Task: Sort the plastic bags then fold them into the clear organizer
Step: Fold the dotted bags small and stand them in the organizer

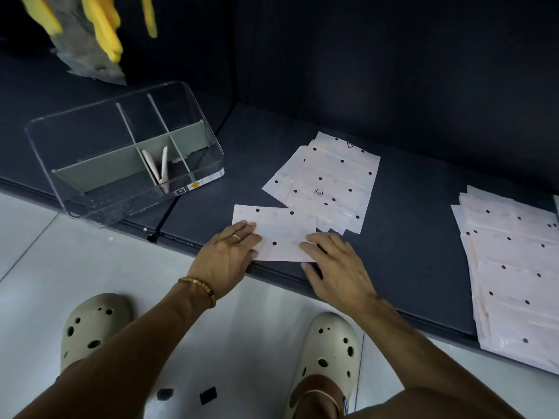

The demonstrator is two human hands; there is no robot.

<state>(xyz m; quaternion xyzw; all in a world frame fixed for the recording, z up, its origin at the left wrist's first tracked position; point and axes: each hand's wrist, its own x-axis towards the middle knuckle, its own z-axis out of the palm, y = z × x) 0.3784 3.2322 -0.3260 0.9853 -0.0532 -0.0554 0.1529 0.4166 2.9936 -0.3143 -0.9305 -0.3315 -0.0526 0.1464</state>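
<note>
A white plastic bag with dark dots (276, 232) lies flat at the front edge of the dark mat. My left hand (228, 257) presses flat on its left end. My right hand (332, 264) presses on its right end, fingers spread. Behind it sits a small pile of the same dotted bags (329, 179). A larger pile of bigger dotted bags (514, 273) lies at the far right. The clear organizer (124, 149) stands at the left, tilted over the mat's edge, with grey dividers. One folded white bag (158, 166) stands in its middle compartment.
The dark mat (408, 207) runs along a dark wall, above a pale tiled floor. Yellow and clear plastic items (90, 34) hang at the top left. My two feet in beige clogs (326, 355) stand on the floor below the mat's edge.
</note>
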